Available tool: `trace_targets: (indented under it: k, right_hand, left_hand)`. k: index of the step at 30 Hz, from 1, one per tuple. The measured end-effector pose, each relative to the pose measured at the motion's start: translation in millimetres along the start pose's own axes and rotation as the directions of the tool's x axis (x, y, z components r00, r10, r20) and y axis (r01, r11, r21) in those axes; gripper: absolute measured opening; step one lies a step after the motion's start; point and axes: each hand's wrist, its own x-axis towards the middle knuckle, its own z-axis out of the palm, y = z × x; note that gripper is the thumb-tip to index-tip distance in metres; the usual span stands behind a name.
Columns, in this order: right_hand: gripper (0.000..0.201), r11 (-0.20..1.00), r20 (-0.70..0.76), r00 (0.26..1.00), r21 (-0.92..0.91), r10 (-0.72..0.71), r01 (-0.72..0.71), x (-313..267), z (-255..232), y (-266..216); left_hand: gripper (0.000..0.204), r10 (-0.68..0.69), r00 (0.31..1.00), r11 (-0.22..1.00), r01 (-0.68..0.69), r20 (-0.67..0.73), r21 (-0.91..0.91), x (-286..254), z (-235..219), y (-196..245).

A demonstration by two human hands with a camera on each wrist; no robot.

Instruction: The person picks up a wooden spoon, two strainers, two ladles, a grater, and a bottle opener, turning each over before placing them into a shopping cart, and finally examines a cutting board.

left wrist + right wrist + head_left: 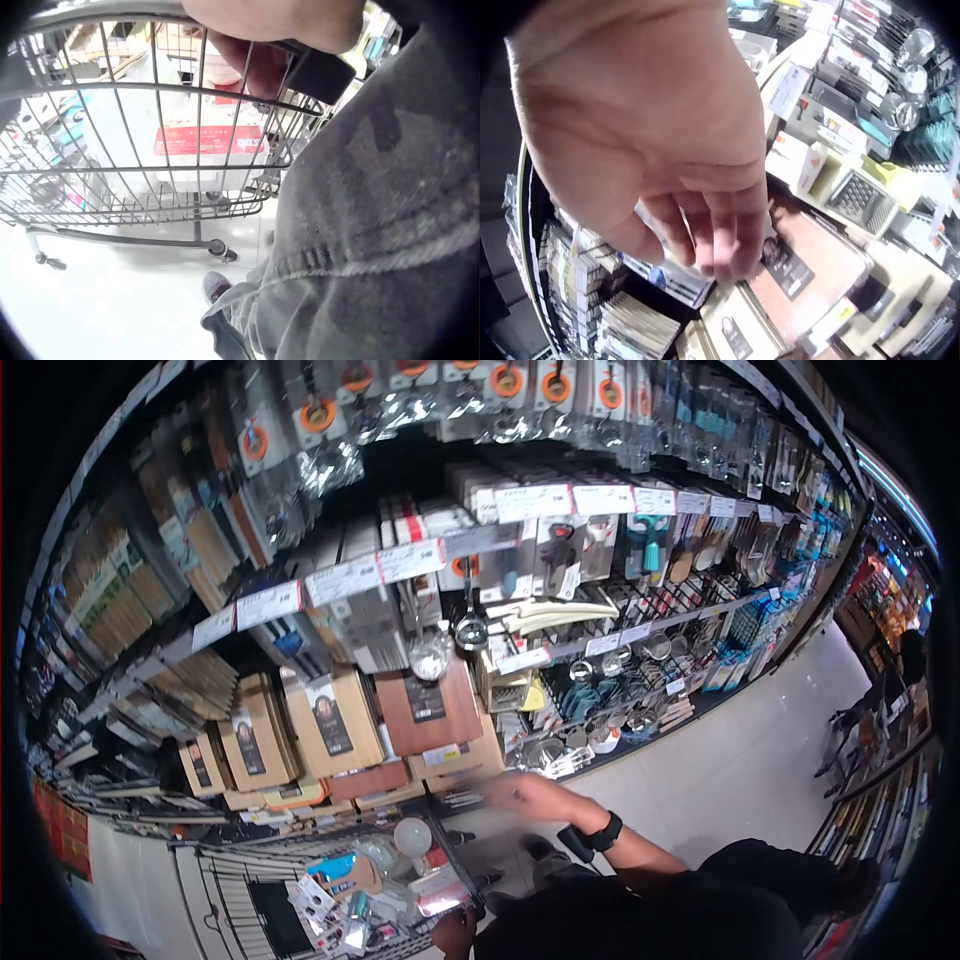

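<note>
My right hand [538, 798] is held out in front of the lower shelf, blurred in the head view. From the right wrist, its fingers [724, 232] hang loosely bent with nothing in them, and they overlap the reddish-brown cutting board [817, 262] in that view. Lighter wooden cutting boards [325, 725] stand beside that board. My left hand [289, 26] grips the end of the shopping cart's top rail, its fingers curled down over it. Inside the wire cart [157, 94] sits a package with a red label [210, 140], among other packaged goods.
Hanging packaged utensils [555, 390] fill the upper rack. A grater [862, 199] stands on the shelf right of the boards. Tiled floor [640, 800] runs along the shelf's foot, with another rack [880, 830] at the right. My shoe [216, 286] is near a cart wheel.
</note>
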Motion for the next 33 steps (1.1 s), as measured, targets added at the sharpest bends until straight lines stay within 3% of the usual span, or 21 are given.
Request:
trace_targets:
  k: [2,4,5,6,7,8,9,10,11,14,15,17,19,21,22,23,25,26,27,30,33]
  right_hand:
    - [0.026,0.999,-0.289,0.957,-0.039,-0.038,0.028,12,-47,-9]
    - [0.028,0.989,-0.52,0.848,0.142,0.099,-0.028,27,-94,-11]
    - [0.031,0.998,-0.689,0.724,0.019,-0.025,0.053,39,-115,16]
    - [0.03,0.992,-0.801,0.597,0.023,-0.054,0.121,54,-137,38]
    - [0.035,0.991,-0.851,0.523,0.025,-0.049,0.133,63,-162,34]
    - [0.043,0.998,-0.907,0.422,0.015,-0.014,0.065,75,-182,39]
    - [0.049,0.992,-0.943,0.331,0.019,-0.024,0.126,87,-199,39]
    - [0.056,0.998,-0.96,0.278,-0.032,-0.047,0.059,98,-214,37]
    - [0.064,0.997,-0.971,0.228,-0.079,-0.074,-0.01,108,-226,35]
    - [0.07,0.983,-0.973,0.19,-0.152,-0.13,-0.106,131,-246,39]
    - [0.07,0.985,-0.975,0.186,-0.144,-0.124,-0.099,134,-252,41]
    - [0.067,0.988,-0.927,0.37,0.001,0.058,-0.153,134,-262,45]
    - [0.055,0.997,-0.94,0.339,0.014,0.039,-0.076,128,-260,42]
    - [0.045,0.976,-0.938,0.3,-0.203,-0.173,-0.074,121,-261,43]
    - [0.034,0.993,-0.924,0.364,-0.119,-0.119,0.024,115,-263,42]
    - [0.034,0.993,-0.925,0.363,-0.113,-0.115,0.026,108,-265,40]
    - [0.031,0.925,-0.809,0.586,0.189,-0.043,0.329,94,-267,35]
    - [0.031,0.874,-0.765,0.643,0.299,-0.019,0.382,89,-267,33]
    - [0.031,0.873,-0.77,0.638,0.3,-0.016,0.384,82,-266,26]
    - [0.04,0.649,-0.664,0.747,0.584,0.036,0.488,54,-266,-4]
    - [0.041,0.617,-0.643,0.765,0.616,0.034,0.491,34,-265,-11]
  left_hand:
    - [0.045,0.015,0.994,0.999,-0.01,-0.11,0.041,-6,15,-6]
    - [0.038,0.112,0.945,0.993,-0.094,-0.309,0.074,-8,9,7]
    - [0.036,0.119,0.932,0.992,-0.098,-0.341,0.08,-8,4,13]
    - [0.036,0.093,0.952,0.994,-0.074,-0.293,0.075,-9,-7,22]
    - [0.035,0.065,0.968,0.996,-0.049,-0.244,0.071,-8,-15,30]
    - [0.035,0.065,0.957,0.988,-0.023,-0.282,0.15,-8,-1,22]
    - [0.036,-0.038,0.981,0.999,0.041,-0.189,0.01,-4,-13,32]
    - [0.036,-0.056,0.991,0.998,0.056,-0.123,0.002,-5,-22,38]
    - [0.035,-0.077,0.995,0.997,0.076,-0.057,-0.006,-5,-29,43]
    - [0.046,-0.139,0.989,0.99,0.14,0.048,-0.011,-5,-54,65]
    - [0.052,-0.164,0.981,0.986,0.166,0.105,-0.011,-3,-63,71]
    - [0.064,-0.21,0.953,0.976,0.216,0.22,-0.006,1,-74,79]
    - [0.062,-0.222,0.944,0.973,0.231,0.243,-0.01,4,-66,71]
    - [0.061,-0.235,0.934,0.968,0.249,0.268,-0.019,6,-58,67]
    - [0.058,-0.229,0.936,0.972,0.236,0.268,0.006,7,-55,66]
    - [0.054,-0.223,0.937,0.974,0.222,0.269,0.033,7,-53,64]
    - [0.053,-0.228,0.941,0.972,0.235,0.251,0.002,15,-46,49]
    - [0.052,-0.229,0.945,0.969,0.244,0.232,-0.038,14,-39,45]
    - [0.051,-0.23,0.949,0.965,0.252,0.216,-0.077,16,-32,37]
    - [0.048,-0.239,0.956,0.943,0.27,0.172,-0.193,18,-10,8]
    - [0.044,-0.249,0.96,0.911,0.276,0.125,-0.305,24,9,-26]
